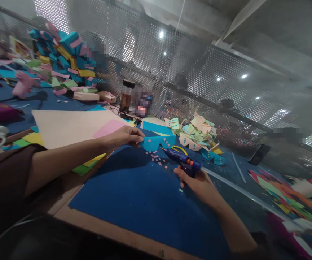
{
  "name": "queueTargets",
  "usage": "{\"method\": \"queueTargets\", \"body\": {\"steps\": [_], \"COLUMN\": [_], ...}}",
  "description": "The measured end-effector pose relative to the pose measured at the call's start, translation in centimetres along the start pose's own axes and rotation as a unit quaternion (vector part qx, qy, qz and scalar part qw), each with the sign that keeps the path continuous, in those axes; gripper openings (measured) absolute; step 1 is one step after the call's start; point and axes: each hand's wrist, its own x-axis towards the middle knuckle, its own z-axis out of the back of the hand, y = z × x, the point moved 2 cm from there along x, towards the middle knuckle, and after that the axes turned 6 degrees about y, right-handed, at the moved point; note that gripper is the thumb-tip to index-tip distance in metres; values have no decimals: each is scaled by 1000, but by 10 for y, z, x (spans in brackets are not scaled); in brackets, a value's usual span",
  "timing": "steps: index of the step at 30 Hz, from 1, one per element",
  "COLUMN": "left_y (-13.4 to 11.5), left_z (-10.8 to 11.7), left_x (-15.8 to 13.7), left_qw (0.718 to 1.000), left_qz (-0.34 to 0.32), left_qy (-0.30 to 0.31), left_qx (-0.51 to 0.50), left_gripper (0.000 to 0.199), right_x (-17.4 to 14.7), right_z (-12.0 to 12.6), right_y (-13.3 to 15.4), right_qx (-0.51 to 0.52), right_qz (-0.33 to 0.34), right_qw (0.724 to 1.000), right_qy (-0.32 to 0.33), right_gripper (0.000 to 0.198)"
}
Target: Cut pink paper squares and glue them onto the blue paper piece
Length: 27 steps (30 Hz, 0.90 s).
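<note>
Between the thumb and fingers of my left hand is the end of a blue paper strip that carries a few small pink squares. My right hand is closed around the handle of a dark blue glue gun, with a long clear glue stick running out of its back. The gun's tip points left, close to the strip's lower edge; I cannot tell whether they touch. Loose pink paper squares lie scattered on the blue mat below. Behind the gun shows a yellow loop, perhaps a scissors handle.
Dotted paper pieces are heaped behind the glue gun. A large cream sheet lies at left, with a pile of folded blue, pink and yellow paper beyond. A lidded jar stands by the mesh screen. Coloured strips lie at right.
</note>
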Motion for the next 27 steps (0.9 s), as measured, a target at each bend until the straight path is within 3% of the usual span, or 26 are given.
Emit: {"method": "queueTargets", "body": {"steps": [5, 10, 27], "left_y": [-10, -4, -6], "left_z": [1, 5, 2], "left_x": [-3, -1, -3], "left_qw": [999, 999, 998], "left_qz": [-8, 3, 18], "left_qy": [-45, -49, -46], "left_qx": [-2, 11, 26], "left_gripper": [15, 16, 16], "right_x": [-5, -10, -10], "right_z": [20, 22, 21], "right_y": [-23, -41, -31], "right_qx": [-58, -62, -47], "right_qz": [-8, -32, -27], "right_qw": [997, 995, 994], "right_qy": [45, 77, 93], "right_gripper": [39, 38, 34]}}
